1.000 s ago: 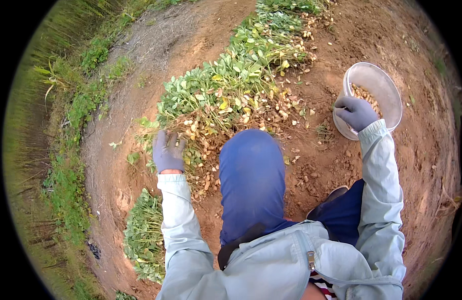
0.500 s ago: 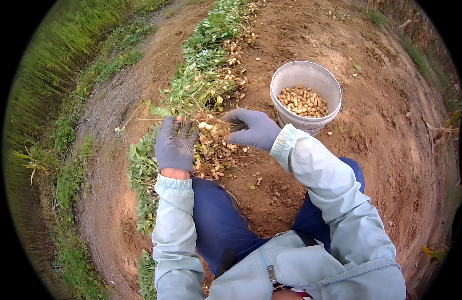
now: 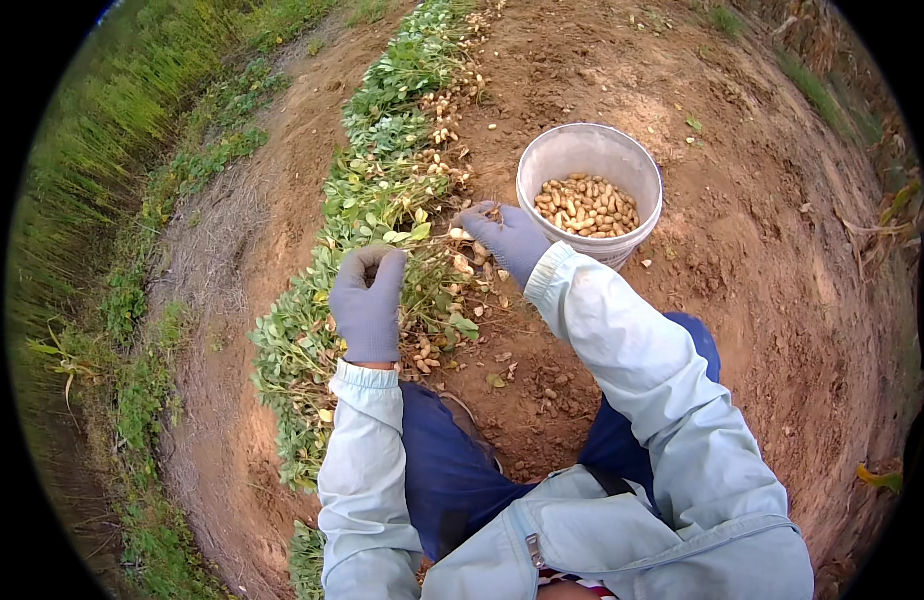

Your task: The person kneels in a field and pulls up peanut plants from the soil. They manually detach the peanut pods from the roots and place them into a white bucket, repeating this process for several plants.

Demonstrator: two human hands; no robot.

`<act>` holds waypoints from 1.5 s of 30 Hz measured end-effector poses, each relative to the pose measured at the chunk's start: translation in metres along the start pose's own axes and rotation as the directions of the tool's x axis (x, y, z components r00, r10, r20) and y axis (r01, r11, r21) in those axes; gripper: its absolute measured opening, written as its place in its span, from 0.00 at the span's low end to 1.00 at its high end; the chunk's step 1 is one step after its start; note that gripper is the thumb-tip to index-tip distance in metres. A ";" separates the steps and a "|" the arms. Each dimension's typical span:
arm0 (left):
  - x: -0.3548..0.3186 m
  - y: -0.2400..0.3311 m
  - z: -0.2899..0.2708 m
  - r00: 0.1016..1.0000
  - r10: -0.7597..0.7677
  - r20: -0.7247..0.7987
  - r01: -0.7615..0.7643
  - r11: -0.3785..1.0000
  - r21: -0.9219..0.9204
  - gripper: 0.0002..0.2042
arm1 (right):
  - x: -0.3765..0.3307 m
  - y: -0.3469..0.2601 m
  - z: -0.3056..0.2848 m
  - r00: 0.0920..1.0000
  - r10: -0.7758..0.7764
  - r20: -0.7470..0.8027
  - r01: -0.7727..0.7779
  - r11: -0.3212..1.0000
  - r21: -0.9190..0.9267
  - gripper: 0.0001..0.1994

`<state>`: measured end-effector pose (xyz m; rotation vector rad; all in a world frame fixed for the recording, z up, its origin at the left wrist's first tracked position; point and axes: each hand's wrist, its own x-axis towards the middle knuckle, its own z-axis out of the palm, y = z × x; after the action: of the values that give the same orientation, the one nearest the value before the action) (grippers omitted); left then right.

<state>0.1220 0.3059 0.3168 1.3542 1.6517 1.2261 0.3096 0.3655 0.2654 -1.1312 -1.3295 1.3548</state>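
My left hand, in a grey knit glove, is over the leafy peanut plants, its thumb and fingers curled toward each other. What lies in that grip is hidden. To the right, my right hand, gloved alike, is closed beside the near left side of the bucket. A small cluster of peanuts on thin roots hangs at its fingertips. Thin stems stretch between the two hands. The white bucket holds a layer of loose tan peanuts in its bottom.
A row of pulled peanut plants runs away from me, pods lying along its right side. Reddish-brown soil spreads on the right. Tall green grass borders the left. My blue-trousered knees flank the near ground.
My right hand has moved slightly left and up, my left hand slightly right and down. The left fingers, spread before, are now curled. A brown peanut clump between the hands is no longer there.
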 end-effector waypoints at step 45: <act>0.044 -0.034 0.011 0.977 -0.046 0.207 -0.103 0.750 0.654 0.23 | -0.023 -0.048 -0.008 0.926 -0.207 0.317 0.335 0.839 -0.429 0.10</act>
<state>0.1102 0.3505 0.2839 1.8557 2.0017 0.4592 0.3212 0.3454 0.3137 -1.0419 -2.0172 1.0074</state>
